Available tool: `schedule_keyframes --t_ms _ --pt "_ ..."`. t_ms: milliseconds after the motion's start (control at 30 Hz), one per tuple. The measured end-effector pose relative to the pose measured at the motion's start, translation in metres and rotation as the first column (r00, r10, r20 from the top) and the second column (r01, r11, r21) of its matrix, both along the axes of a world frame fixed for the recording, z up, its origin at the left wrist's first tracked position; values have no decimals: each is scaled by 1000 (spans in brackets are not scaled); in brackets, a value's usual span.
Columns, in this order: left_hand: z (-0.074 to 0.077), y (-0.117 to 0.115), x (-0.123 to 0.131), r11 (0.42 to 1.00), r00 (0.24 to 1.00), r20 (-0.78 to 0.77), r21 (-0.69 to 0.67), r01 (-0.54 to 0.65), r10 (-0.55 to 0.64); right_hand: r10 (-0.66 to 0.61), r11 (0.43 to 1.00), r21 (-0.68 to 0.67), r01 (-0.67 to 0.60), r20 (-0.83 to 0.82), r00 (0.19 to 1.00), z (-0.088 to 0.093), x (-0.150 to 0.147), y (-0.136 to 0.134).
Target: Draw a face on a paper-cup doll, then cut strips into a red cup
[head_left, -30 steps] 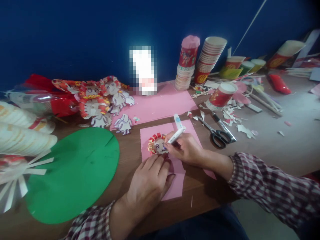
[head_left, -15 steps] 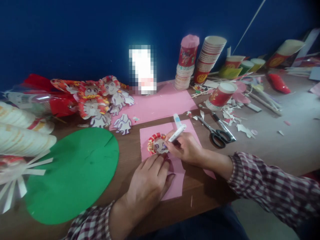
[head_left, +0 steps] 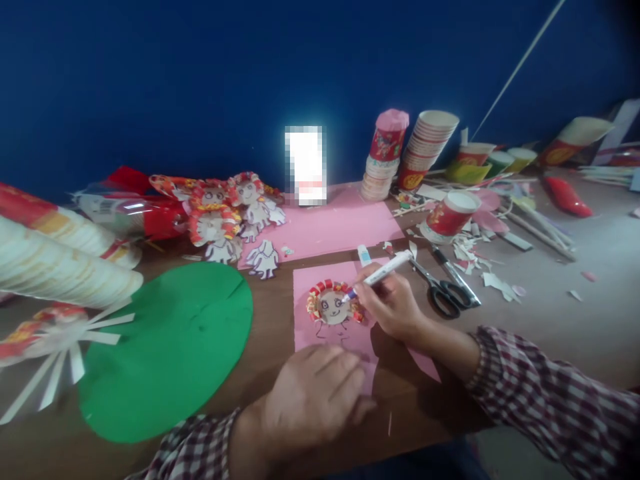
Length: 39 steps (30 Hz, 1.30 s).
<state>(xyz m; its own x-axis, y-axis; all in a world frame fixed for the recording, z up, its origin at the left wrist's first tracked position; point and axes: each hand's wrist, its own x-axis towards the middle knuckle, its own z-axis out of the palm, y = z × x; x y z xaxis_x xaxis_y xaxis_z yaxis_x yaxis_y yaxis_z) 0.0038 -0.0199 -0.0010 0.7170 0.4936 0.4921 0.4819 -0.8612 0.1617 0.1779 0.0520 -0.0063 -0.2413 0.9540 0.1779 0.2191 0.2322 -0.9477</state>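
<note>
My right hand (head_left: 393,300) grips a white marker (head_left: 383,267) with a purple tip. That tip is close to the right side of a small round paper face (head_left: 333,308), ringed with red and gold curled paper. Below the face, dark lines are drawn on the pink paper (head_left: 307,340) that lies beneath it. My left hand (head_left: 320,393), slightly blurred, is over the lower part of this paper with its fingers loosely stretched and nothing seen in them. A small white tube (head_left: 363,254) with a blue mark lies at the paper's upper edge.
Black-handled scissors (head_left: 445,298) and a dark pen (head_left: 457,277) lie to the right, near paper scraps and a paper cup (head_left: 450,217). Stacked cups (head_left: 425,150) stand behind. Leftward are a green oval sheet (head_left: 170,353), paper figures (head_left: 215,227) and long cup stacks (head_left: 65,257).
My left hand has shifted down off the face, uncovering the drawn lines. The marker has tipped lower and pulled slightly right, showing the whole face. The camera view has shifted.
</note>
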Motion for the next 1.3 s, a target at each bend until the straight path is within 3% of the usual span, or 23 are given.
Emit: schedule_keyframes --t_ms 67,133,300,433,733,1300 --pt "3 -2 1 994 995 -6 -24 104 -104 -9 999 -49 4 -107 994 -2 0 0" --pt "4 -3 1 991 993 -31 -64 116 -118 -4 999 -53 -2 -119 993 -3 0 1" --pt "2 -2 0 995 998 -45 -86 50 -54 26 989 141 -47 149 988 4 1 -1" --pt "-2 -1 1 994 999 -42 -111 11 -15 65 963 240 -126 245 967 6 -1 -3" --pt "-10 0 0 981 989 -73 -133 -139 130 58 968 214 -132 320 946 2 -2 -1" --pt "-11 1 0 982 990 -51 -131 -135 129 60 969 208 -135 332 941 -2 -2 1"
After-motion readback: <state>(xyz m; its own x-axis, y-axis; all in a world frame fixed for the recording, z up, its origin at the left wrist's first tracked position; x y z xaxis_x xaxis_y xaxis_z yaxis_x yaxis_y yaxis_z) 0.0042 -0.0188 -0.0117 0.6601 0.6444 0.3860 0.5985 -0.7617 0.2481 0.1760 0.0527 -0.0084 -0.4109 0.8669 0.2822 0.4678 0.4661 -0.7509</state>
